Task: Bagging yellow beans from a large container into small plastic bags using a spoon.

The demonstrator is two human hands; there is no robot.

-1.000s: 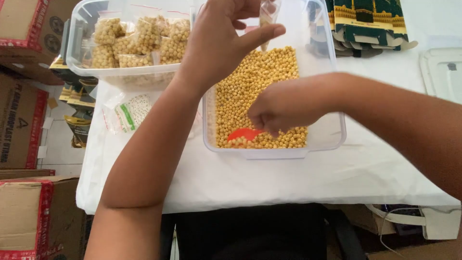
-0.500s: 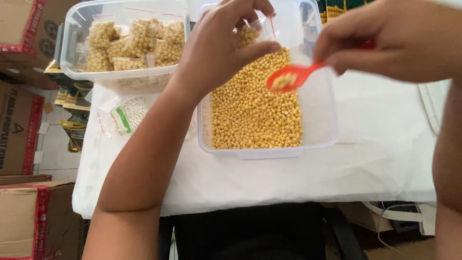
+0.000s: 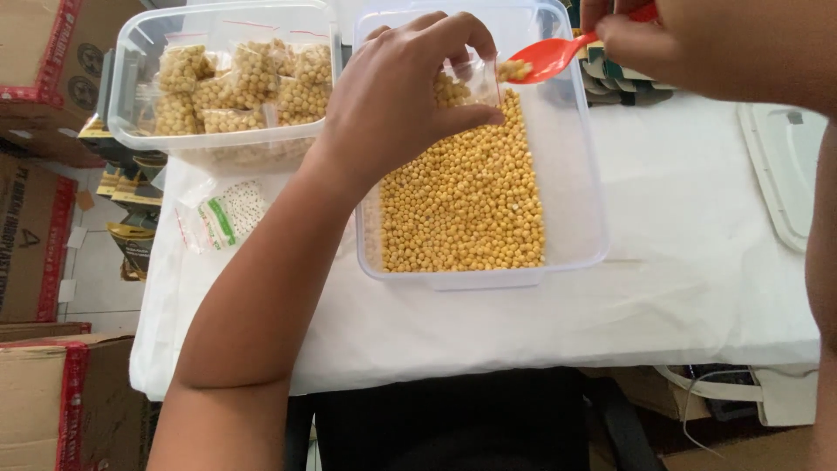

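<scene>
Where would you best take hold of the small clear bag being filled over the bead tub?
Pinch the small clear bag at its upper rim, coming from the left as the left hand does. That leaves its mouth open toward the red spoon in the right hand, with the soft body hanging above the yellow beads.

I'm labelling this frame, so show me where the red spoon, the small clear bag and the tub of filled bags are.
red spoon (image 3: 547, 58), head view, on its bowl.
small clear bag (image 3: 475, 81), head view, on its clear side beside the left hand's fingers.
tub of filled bags (image 3: 131, 61), head view, on its left wall.
</scene>
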